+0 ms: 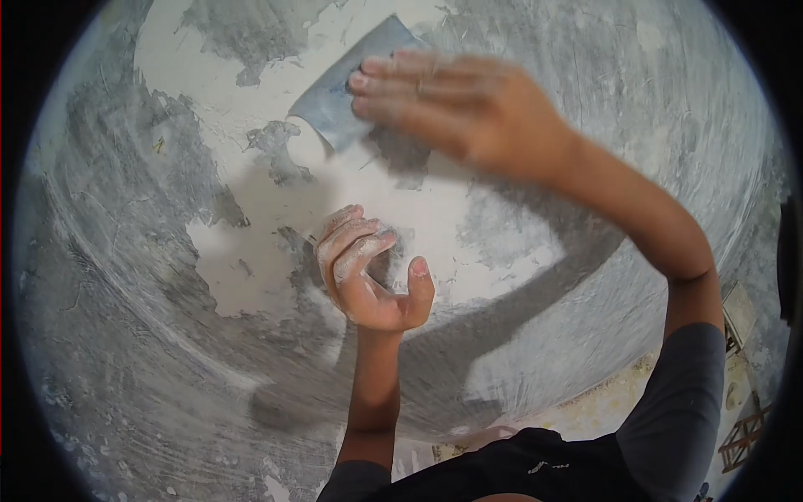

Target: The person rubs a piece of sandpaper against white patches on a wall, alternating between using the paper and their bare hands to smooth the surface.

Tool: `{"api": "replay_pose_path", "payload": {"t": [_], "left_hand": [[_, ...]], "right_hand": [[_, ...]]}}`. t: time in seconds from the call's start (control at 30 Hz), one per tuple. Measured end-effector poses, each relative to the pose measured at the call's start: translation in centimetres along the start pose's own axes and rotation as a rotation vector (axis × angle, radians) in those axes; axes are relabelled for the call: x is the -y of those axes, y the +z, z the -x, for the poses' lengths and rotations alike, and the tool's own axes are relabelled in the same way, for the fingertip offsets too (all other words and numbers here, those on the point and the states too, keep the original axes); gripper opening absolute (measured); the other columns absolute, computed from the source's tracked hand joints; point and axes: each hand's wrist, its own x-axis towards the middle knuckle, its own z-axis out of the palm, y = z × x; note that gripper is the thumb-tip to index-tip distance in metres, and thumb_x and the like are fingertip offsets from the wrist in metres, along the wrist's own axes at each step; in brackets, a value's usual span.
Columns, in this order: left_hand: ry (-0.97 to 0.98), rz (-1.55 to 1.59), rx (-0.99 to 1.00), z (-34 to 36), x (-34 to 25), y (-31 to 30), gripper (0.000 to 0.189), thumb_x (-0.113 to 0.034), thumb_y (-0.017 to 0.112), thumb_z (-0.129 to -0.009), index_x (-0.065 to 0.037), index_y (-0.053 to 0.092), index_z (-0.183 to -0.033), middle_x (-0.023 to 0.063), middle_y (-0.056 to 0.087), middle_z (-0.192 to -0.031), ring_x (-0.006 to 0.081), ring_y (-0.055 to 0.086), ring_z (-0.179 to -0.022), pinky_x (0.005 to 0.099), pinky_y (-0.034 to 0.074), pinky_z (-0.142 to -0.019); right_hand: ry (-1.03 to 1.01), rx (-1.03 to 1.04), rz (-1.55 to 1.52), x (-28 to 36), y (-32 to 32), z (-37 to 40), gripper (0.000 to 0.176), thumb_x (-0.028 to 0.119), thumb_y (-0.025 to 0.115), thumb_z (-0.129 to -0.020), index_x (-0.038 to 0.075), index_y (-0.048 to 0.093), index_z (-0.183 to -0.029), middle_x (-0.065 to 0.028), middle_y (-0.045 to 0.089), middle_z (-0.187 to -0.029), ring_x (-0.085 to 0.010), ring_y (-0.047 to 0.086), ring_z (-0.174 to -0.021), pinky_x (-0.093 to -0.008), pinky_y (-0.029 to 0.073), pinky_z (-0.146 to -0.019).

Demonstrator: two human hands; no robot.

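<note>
My right hand (468, 113), slightly blurred, grips a wide flat putty scraper (347, 88) by its right side. The scraper's grey blade is tilted and lies against or very close to the grey wall surface; exact contact cannot be told. At its lower left edge shows a white rounded patch of putty (306, 145). Below it, my left hand (368, 272) is raised with fingers half curled and the thumb apart, holding nothing visible. White putty smears its fingers. White putty patches (251, 263) are spread over the wall around both hands.
The grey wall (125, 251) fills most of the view and looks curved through the lens. A light, stained floor area (585, 410) shows at the lower right. Farther right stands a brown slatted object (744, 439). Arm shadows fall across the wall.
</note>
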Motion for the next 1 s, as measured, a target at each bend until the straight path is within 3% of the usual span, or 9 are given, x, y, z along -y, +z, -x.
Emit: {"api": "replay_pose_path", "payload": {"t": [0.13,0.23,0.3,0.43,0.57,0.67,0.77,0.87,1.0], "left_hand": [[-0.005,-0.019,0.01,0.5,-0.2,-0.4,0.031,-0.023,0.068,-0.088,-0.002,0.057,-0.108,0.0136,0.058,-0.109,0.032,0.059,-0.109,0.0525,0.05,-0.102],[0.001,-0.008,-0.013,0.1,0.1,-0.1,0.03,-0.023,0.068,-0.088,-0.003,0.057,-0.108,0.0134,0.058,-0.108,0.0313,0.059,-0.108,0.0521,0.051,-0.101],[0.012,0.003,-0.014,-0.1,0.1,0.1,0.03,-0.023,0.068,-0.088,-0.003,0.058,-0.108,0.0134,0.058,-0.108,0.0309,0.059,-0.107,0.0519,0.051,-0.101],[0.0,0.004,-0.004,0.2,0.0,-0.2,0.031,-0.022,0.068,-0.088,-0.002,0.057,-0.109,0.0139,0.058,-0.109,0.0311,0.059,-0.107,0.0516,0.051,-0.101],[0.005,0.029,-0.037,-0.5,-0.1,0.3,0.032,-0.022,0.069,-0.088,-0.002,0.057,-0.11,0.014,0.059,-0.11,0.032,0.059,-0.107,0.0502,0.05,-0.101],[0.013,0.027,-0.021,-0.4,0.0,0.0,0.032,-0.022,0.069,-0.088,-0.002,0.057,-0.11,0.0142,0.059,-0.11,0.0329,0.059,-0.108,0.0489,0.05,-0.1],[0.002,0.029,-0.014,-0.2,0.0,-0.4,0.032,-0.022,0.07,-0.088,-0.002,0.057,-0.11,0.0144,0.059,-0.11,0.0334,0.06,-0.109,0.0484,0.05,-0.099],[0.011,0.025,-0.021,-0.6,0.0,-0.2,0.032,-0.022,0.069,-0.088,-0.002,0.057,-0.11,0.0143,0.06,-0.109,0.0335,0.06,-0.109,0.0484,0.05,-0.099],[0.027,0.025,-0.029,-0.4,0.2,-0.1,0.032,-0.022,0.069,-0.089,-0.002,0.057,-0.11,0.0142,0.06,-0.109,0.0332,0.06,-0.107,0.0486,0.05,-0.098]], "right_hand": [[0.544,0.273,0.029,-6.5,0.4,0.5,0.032,0.007,0.068,-0.093,0.004,0.07,-0.125,-0.008,0.078,-0.113,-0.0241,0.076,-0.09,-0.0344,0.062,-0.08],[0.118,0.137,-0.117,-1.4,-0.9,-0.8,0.027,0.018,0.062,-0.1,0.007,0.07,-0.123,-0.0154,0.072,-0.126,-0.0255,0.074,-0.111,-0.031,0.067,-0.078],[-0.11,0.142,-0.067,-1.6,-0.1,-0.8,0.025,0.019,0.064,-0.099,0.01,0.071,-0.121,-0.0154,0.073,-0.125,-0.0261,0.076,-0.105,-0.0304,0.067,-0.075],[0.198,0.272,-0.076,-5.4,-2.0,-2.7,0.026,0.02,0.066,-0.098,0.011,0.072,-0.122,-0.017,0.073,-0.123,-0.0265,0.077,-0.101,-0.0282,0.066,-0.072],[-0.064,-0.128,-0.034,-3.7,0.8,-1.4,0.029,0.013,0.063,-0.099,0.009,0.07,-0.126,-0.0127,0.076,-0.119,-0.0247,0.078,-0.099,-0.0312,0.066,-0.075],[-0.065,0.122,-0.066,-5.0,-0.7,-1.7,0.032,0.012,0.063,-0.098,0.006,0.069,-0.128,-0.0135,0.075,-0.12,-0.0232,0.075,-0.109,-0.033,0.066,-0.081],[0.382,0.346,-0.035,-5.1,-1.6,-3.0,0.031,0.009,0.067,-0.094,0.005,0.071,-0.124,-0.0105,0.076,-0.118,-0.0235,0.076,-0.1,-0.0352,0.065,-0.08],[-0.06,0.132,-0.029,-1.3,0.1,-1.4,0.026,0.01,0.07,-0.094,0.006,0.073,-0.119,-0.0068,0.075,-0.124,-0.0227,0.076,-0.106,-0.0377,0.065,-0.087],[0.075,0.222,-0.063,-5.1,-1.2,-2.8,0.028,0.012,0.069,-0.095,0.005,0.072,-0.121,-0.0078,0.076,-0.123,-0.0227,0.077,-0.1,-0.0364,0.065,-0.083]]}}
